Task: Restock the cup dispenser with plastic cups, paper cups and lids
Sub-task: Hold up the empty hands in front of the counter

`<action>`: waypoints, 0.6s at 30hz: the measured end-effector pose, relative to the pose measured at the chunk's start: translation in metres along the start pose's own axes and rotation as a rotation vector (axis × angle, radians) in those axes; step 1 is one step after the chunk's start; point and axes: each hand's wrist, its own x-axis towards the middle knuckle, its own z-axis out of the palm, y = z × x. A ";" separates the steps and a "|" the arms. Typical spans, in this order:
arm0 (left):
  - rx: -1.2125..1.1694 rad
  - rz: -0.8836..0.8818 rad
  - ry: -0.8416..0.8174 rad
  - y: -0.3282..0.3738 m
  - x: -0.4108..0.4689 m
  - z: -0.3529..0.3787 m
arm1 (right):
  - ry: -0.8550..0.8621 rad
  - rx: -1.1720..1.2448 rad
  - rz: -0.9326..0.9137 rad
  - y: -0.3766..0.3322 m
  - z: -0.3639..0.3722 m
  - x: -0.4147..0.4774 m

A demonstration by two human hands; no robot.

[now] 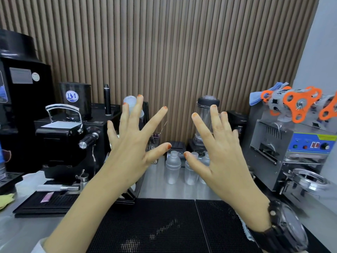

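Observation:
My left hand (pixel 130 143) and my right hand (pixel 218 148) are raised side by side over the counter, backs toward me, fingers spread wide, holding nothing. A black watch (pixel 284 229) is on my right wrist. Behind my left fingers a stack of clear plastic cups (pixel 131 104) pokes out of a black holder, mostly hidden by the hand. No paper cups or lids can be made out.
Black rubber mats (pixel 164 225) cover the near counter. A black espresso machine (pixel 69 139) stands at left, frosted shaker bottles (pixel 173 168) and a blender (pixel 207 121) at centre back, and a cup sealing machine (pixel 295 152) with orange reels at right.

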 end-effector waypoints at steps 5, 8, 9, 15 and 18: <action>0.034 0.002 -0.003 -0.001 0.007 0.004 | -0.001 -0.037 0.003 -0.001 0.007 0.010; 0.099 0.028 0.001 -0.007 0.024 0.013 | -0.027 -0.054 0.016 0.001 0.021 0.028; 0.134 0.045 0.008 -0.010 0.032 0.018 | -0.038 -0.061 0.023 0.003 0.027 0.037; 0.184 0.032 0.001 -0.039 0.069 0.043 | -0.077 0.004 0.130 0.020 0.051 0.084; 0.180 0.040 0.010 -0.043 0.072 0.044 | -0.051 -0.035 0.110 0.024 0.048 0.093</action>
